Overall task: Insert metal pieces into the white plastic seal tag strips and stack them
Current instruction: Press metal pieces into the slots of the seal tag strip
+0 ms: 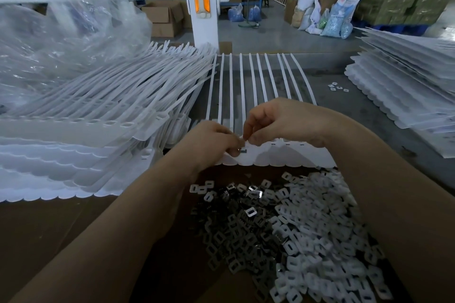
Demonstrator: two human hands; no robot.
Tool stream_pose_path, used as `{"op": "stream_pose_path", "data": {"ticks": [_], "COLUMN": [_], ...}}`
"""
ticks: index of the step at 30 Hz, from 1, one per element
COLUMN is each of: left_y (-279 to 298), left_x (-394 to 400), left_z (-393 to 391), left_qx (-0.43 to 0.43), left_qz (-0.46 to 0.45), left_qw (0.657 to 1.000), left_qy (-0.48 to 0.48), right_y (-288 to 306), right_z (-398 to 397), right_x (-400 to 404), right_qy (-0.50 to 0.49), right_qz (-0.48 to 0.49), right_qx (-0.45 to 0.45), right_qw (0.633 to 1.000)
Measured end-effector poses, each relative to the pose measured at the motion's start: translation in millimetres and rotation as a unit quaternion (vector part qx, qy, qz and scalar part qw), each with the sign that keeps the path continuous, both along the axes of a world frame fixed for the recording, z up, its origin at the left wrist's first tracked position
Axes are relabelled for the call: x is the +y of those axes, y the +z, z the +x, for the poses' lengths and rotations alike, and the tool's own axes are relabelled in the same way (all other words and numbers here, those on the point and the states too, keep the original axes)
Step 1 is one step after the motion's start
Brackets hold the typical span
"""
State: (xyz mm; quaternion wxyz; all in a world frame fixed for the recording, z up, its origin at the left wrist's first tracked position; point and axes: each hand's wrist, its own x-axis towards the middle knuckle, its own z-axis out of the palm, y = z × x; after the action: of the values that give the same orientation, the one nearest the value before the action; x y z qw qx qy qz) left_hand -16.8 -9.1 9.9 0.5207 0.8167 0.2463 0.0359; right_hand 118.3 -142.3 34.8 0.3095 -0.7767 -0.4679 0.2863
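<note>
Seal tag strips (261, 81) lie flat just beyond both hands; left hand (214, 141) pinches a metal piece (242, 152) at the strip's head, right hand (278, 125) pinches the white edge beside it. Loose metal pieces (248, 226) heap below the wrists.

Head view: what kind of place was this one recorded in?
Most likely a factory assembly bench in a warehouse. Stacks of white seal tag strips flank a heap of loose metal pieces, with cardboard boxes and filled sacks on the floor behind.
</note>
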Motion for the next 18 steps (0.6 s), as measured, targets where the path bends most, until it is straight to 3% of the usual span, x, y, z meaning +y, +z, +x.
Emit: {"op": "stream_pose_path", "data": {"ticks": [5, 18], "left_y": [1.4, 7.3], "left_x": [3.0, 8.0], "left_z": [1.0, -2.4], "left_qx": [-0.008, -0.016], "left_qz": [-0.094, -0.276], "left_qw": [0.994, 0.96], "left_qy": [0.062, 0.035], "right_y": [1.0, 0.9], "right_z": [-5.0, -8.8], "right_x": [2.0, 6.9], "right_qy": [0.03, 0.025], "right_qz": [0.047, 0.06], "right_qx": [0.011, -0.038], "right_qw": [0.998, 0.997]}}
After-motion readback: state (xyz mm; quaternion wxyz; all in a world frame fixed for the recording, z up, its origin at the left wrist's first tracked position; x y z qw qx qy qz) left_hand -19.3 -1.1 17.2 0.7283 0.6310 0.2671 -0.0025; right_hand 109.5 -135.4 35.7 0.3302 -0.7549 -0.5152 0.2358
